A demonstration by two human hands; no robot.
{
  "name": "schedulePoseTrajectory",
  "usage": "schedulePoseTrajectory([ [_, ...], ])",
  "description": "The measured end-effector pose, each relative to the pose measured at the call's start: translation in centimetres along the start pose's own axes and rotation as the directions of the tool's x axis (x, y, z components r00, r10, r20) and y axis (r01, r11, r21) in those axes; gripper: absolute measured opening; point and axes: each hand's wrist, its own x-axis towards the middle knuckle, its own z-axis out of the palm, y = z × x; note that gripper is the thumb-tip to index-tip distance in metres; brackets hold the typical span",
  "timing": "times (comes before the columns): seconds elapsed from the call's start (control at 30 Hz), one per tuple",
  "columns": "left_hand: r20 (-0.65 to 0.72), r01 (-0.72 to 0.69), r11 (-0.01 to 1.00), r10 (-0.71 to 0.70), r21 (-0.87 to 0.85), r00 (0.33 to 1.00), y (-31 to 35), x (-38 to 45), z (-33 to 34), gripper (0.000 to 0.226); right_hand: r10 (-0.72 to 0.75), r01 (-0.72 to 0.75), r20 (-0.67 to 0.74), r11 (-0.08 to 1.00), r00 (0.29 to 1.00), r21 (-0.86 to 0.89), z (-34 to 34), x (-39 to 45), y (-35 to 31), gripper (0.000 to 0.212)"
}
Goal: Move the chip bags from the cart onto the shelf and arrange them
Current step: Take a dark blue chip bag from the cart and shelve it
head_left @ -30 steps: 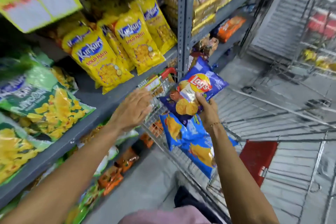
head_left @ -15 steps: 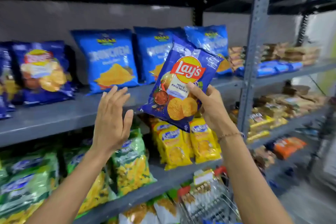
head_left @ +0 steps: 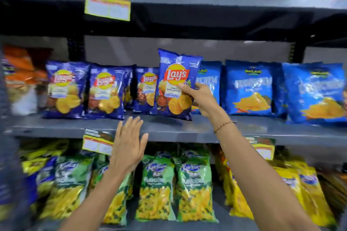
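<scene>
My right hand (head_left: 201, 99) grips a dark blue Lay's chip bag (head_left: 173, 80) by its right edge, holding it upright with its bottom at the grey middle shelf (head_left: 169, 129). It stands in front of a row of matching Lay's bags (head_left: 105, 92) on its left. My left hand (head_left: 128, 146) is raised flat and open below the shelf's front lip, holding nothing. The cart is out of view.
Lighter blue chip bags (head_left: 249, 90) fill the middle shelf to the right. Green and yellow snack bags (head_left: 155, 189) crowd the shelf below. Yellow and red bags sit on the top shelf (head_left: 206, 0). Price tags (head_left: 108, 3) hang from the shelf edges.
The view has swung up from the cart to the shelves. My right hand has carried the Lay's bag up to the middle shelf and turned it upright. My left hand rose beside it.
</scene>
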Motion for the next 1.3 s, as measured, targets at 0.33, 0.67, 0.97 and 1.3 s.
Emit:
schedulePoseTrajectory([
  [0.33,-0.073,-0.048,0.998,0.051,0.050,0.996,-1.1,0.4,2.0,0.052,0.171,-0.171,0.008,0.985,0.985,-0.016,4.5,5.3,4.0,0.085],
  [0.67,-0.251,-0.078,0.995,0.090,0.054,0.964,-1.5,0.5,3.8,0.046,0.179,-0.185,-0.059,0.976,0.982,-0.112,3.0,6.8,5.6,0.065],
  [0.97,-0.336,-0.107,0.937,-0.012,-0.333,0.942,4.2,0.4,3.0,0.028,-0.309,0.190,-0.320,0.916,0.896,-0.354,-0.9,-3.3,6.3,0.011],
  [1.3,-0.019,-0.355,0.587,0.500,-0.728,0.866,22.3,-5.9,7.8,0.042,-0.132,-0.070,-0.665,0.961,0.735,-0.268,-13.3,-21.2,15.4,0.018],
])
